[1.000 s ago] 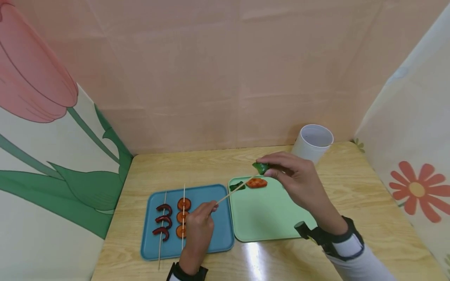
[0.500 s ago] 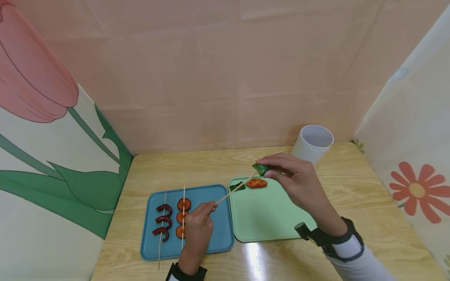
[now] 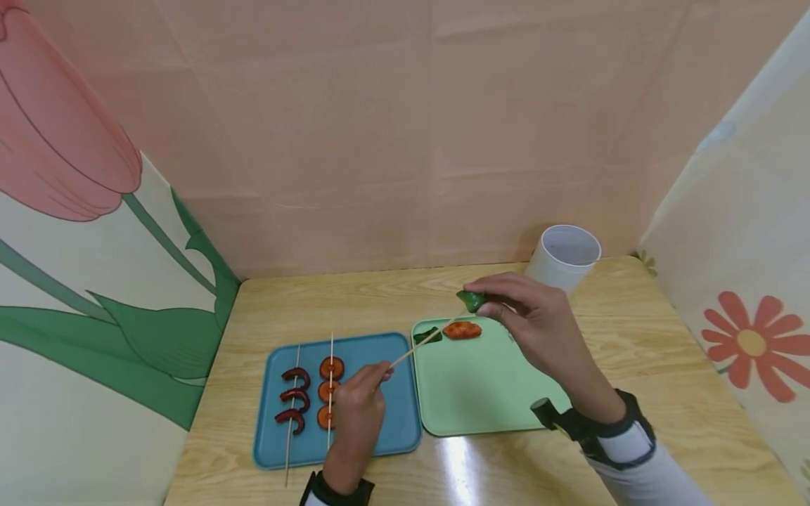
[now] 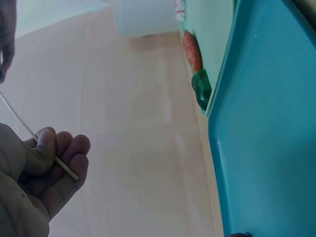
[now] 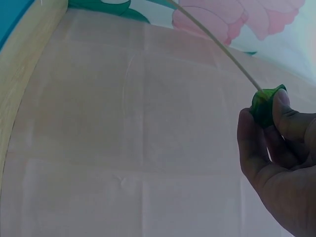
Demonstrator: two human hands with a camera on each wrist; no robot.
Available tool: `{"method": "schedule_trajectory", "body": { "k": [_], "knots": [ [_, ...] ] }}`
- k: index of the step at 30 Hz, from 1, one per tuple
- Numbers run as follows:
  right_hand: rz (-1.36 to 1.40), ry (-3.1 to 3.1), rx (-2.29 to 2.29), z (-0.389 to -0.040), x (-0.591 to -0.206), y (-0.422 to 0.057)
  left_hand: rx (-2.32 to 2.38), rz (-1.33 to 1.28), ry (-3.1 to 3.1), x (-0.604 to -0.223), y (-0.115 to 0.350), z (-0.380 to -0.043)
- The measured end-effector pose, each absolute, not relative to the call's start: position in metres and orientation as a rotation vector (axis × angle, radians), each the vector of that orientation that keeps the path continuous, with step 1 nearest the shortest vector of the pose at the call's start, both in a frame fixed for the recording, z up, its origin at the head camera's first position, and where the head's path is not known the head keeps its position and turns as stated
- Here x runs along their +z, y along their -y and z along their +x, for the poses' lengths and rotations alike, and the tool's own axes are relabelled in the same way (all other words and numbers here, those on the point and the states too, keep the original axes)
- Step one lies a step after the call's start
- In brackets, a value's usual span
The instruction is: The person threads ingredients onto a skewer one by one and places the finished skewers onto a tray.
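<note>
My left hand (image 3: 361, 404), raised over the blue tray, pinches a thin wooden skewer (image 3: 418, 344) near its blunt end. The skewer slants up to the right. Its far end meets a glossy green pepper piece (image 5: 264, 106), which my right hand (image 3: 531, 316) pinches between thumb and fingers above the far edge of the green tray. In the right wrist view the skewer's tip is at the hollow side of the pepper piece. Below, on the green tray, lie another green pepper piece (image 3: 428, 335) and a reddish-orange meat piece (image 3: 462, 329).
On the blue tray (image 3: 395, 439) lie a skewer with curled dark-red pieces (image 3: 294, 397) and a skewer with round orange slices (image 3: 332, 367). The green tray (image 3: 468, 414) adjoins it on the right. A white cup (image 3: 560, 256) stands behind, near the back wall (image 3: 380, 140).
Almost nothing differs. My right hand and the pepper piece have shifted very slightly up and right; the left hand keeps its hold on the skewer.
</note>
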State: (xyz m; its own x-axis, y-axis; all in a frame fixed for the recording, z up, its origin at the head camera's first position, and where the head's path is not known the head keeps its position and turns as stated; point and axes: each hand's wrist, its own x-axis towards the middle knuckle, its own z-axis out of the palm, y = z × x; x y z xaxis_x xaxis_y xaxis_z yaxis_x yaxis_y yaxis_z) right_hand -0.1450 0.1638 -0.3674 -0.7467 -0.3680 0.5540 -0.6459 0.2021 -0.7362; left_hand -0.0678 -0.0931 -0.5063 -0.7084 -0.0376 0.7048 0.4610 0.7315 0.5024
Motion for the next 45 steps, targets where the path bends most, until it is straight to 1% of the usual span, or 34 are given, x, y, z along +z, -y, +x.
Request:
{"method": "schedule_trajectory", "body": {
  "k": [13, 18, 25, 29, 33, 39, 45],
  "knots": [
    [1.003, 2.291, 1.728, -0.143, -0.368, -0.164, -0.848, -0.362, 2.161, -0.503, 0.091, -0.072],
    [0.906, 2.409, 1.833, -0.141, -0.364, -0.165, -0.836, -0.364, 2.168, -0.503, 0.093, -0.07],
    [0.756, 2.547, 1.849, -0.142, -0.362, -0.163, -0.808, -0.353, 2.209, -0.498, 0.098, -0.068],
    [0.725, 2.572, 1.945, -0.144, -0.372, -0.157, -0.81, -0.383, 2.194, -0.497, 0.098, -0.068],
    [0.718, 2.642, 2.04, -0.141, -0.392, -0.14, -0.816, -0.434, 2.183, -0.494, 0.096, -0.07],
    [0.65, 2.647, 2.061, -0.132, -0.408, -0.123, -0.782, -0.42, 2.209, -0.495, 0.091, -0.07],
    [0.658, 2.671, 1.973, -0.146, -0.413, -0.13, -0.788, -0.361, 2.238, -0.492, 0.085, -0.073]
  ]
}}
